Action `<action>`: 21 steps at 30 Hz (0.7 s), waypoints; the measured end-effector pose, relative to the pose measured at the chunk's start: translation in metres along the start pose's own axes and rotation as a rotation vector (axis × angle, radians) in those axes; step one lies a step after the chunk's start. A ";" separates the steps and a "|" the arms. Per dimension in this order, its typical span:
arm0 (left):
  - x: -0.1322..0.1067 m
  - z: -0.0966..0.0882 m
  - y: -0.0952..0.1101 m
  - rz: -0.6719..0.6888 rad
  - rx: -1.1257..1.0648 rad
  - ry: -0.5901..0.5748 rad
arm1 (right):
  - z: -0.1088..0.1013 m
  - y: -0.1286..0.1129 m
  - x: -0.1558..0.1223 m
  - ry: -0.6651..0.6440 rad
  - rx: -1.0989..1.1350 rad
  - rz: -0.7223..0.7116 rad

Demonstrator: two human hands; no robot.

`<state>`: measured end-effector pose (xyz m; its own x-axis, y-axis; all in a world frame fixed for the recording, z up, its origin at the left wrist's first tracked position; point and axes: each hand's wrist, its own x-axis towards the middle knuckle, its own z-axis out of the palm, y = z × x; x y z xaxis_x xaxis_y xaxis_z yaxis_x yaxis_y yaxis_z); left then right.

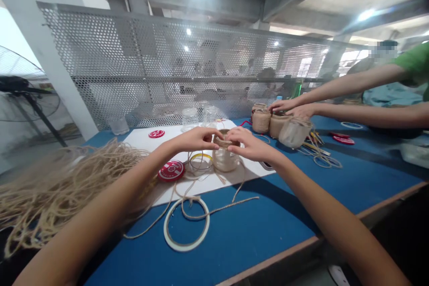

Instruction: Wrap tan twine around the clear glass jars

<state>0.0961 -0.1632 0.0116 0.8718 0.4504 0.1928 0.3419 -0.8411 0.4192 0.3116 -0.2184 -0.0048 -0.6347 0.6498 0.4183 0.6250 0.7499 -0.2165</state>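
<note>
A glass jar (226, 161) stands on white paper, with twine wound round its neck. My left hand (200, 138) grips the neck from the left, thumb and fingers curled at the twine. From the right, my right hand (247, 144) closes on the same neck, its fingertips near the left ones. Loose twine (214, 211) trails in front of the jar across the blue table. Left of the jar lie a yellow-edged roll of tape (201, 161) and a red lid (171, 170). The exact pinch of the fingertips is partly hidden.
A large tangle of twine (67, 183) lies at left. A white tape roll (187, 246) is at the front. Clear jars (190, 118) stand behind. At right, a co-worker's hands (301, 110) touch twine-wrapped jars (261, 120). A perforated metal screen (167, 62) rises behind the table.
</note>
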 end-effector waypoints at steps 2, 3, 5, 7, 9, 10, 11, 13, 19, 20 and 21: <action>-0.001 0.000 -0.005 -0.003 0.006 -0.003 | -0.001 0.006 0.000 -0.026 -0.003 -0.016; -0.001 0.000 -0.007 -0.006 -0.013 -0.011 | -0.002 0.009 -0.001 -0.033 0.003 -0.023; -0.002 0.000 -0.012 -0.017 -0.062 -0.033 | -0.004 0.017 -0.002 -0.036 0.024 -0.031; -0.003 -0.001 -0.015 -0.031 -0.075 -0.040 | -0.005 0.022 -0.003 -0.040 0.050 -0.041; -0.003 -0.003 -0.014 -0.039 -0.036 -0.020 | -0.008 0.024 -0.005 -0.044 0.074 -0.057; -0.003 -0.003 -0.012 -0.040 -0.011 -0.009 | -0.009 0.024 -0.006 -0.042 0.084 -0.066; -0.003 -0.004 -0.010 -0.038 0.010 0.000 | -0.011 0.024 -0.007 -0.040 0.090 -0.076; -0.003 -0.003 -0.005 -0.036 0.037 0.012 | -0.014 0.021 -0.009 -0.043 0.096 -0.082; -0.001 -0.001 0.000 -0.058 0.108 0.071 | -0.015 0.016 -0.012 -0.069 0.027 -0.016; -0.001 -0.001 0.000 -0.061 0.110 0.067 | -0.014 0.015 -0.012 -0.061 0.001 -0.001; -0.002 -0.001 0.000 -0.063 0.107 0.063 | -0.014 0.015 -0.012 -0.057 -0.021 0.013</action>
<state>0.0945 -0.1637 0.0122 0.8249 0.5183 0.2256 0.4336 -0.8362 0.3359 0.3352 -0.2169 -0.0010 -0.6510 0.6657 0.3647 0.6422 0.7392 -0.2030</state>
